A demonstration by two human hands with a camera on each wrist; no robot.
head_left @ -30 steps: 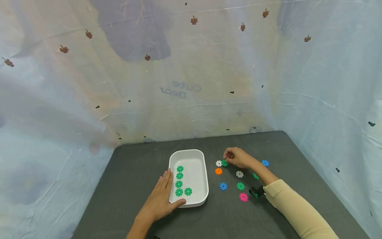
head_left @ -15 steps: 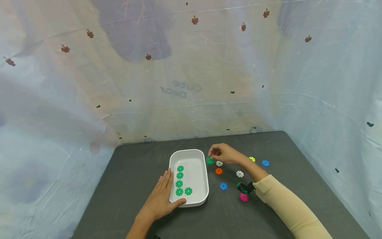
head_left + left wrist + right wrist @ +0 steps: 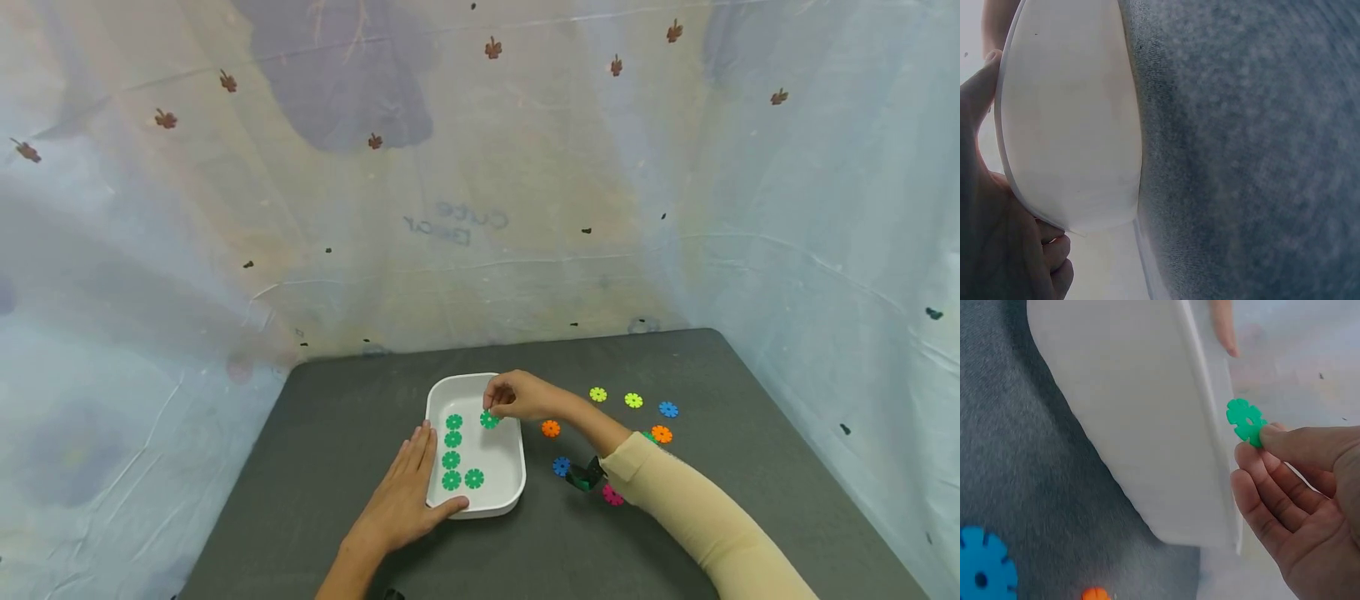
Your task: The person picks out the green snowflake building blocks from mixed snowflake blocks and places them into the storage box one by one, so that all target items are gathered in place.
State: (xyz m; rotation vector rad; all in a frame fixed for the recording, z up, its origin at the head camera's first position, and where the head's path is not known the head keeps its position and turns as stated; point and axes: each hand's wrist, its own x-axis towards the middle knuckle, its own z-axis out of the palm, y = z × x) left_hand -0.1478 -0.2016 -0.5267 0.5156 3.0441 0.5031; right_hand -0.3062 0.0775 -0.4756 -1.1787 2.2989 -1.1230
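Note:
My right hand pinches a green notched plastic disc between thumb and fingers, over the far right part of a white tray. In the head view the held disc overlaps the tray's inside. Several more green discs lie inside the tray along its left side and near end. My left hand rests on the tray's near left corner, fingers straight along the left rim and thumb on the near rim. The left wrist view shows the left hand against the tray's outer wall.
Loose discs lie on the dark grey table to the tray's right: orange, blue, yellow and pink ones. The right forearm hides others. A pale printed curtain hangs behind and around the table.
My right hand has moved left from beside the white disc to over the tray, carrying the green disc. The left hand has stayed on the tray.

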